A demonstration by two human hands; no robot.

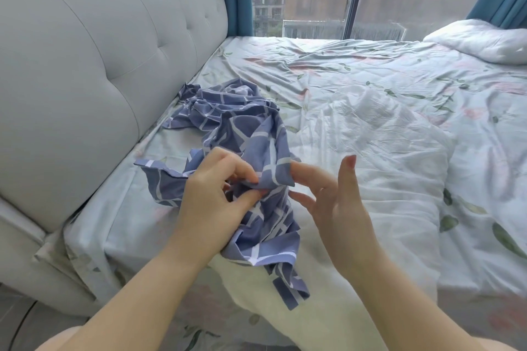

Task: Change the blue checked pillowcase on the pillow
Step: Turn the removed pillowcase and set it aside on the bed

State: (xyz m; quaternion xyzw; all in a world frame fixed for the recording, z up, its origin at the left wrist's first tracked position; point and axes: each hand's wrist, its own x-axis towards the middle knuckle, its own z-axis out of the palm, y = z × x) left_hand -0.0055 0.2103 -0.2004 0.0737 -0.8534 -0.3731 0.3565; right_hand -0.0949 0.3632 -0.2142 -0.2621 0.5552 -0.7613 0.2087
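My left grip (216,196) pinches a fold of the blue checked pillowcase (242,128), bunched on the bed (370,151) beside the headboard (99,65); my right grip (336,202) spreads open, fingertips (298,167) at the cloth.

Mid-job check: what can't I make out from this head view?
Head view only.
Opening of the blue checked pillowcase: lost among its own crumpled folds.
Left hand grip: how many layers it pinches, hidden by folds.
Right hand: one fingertip hidden behind the cloth, contact unclear.
White pillow, far right: cut off by the frame edge.
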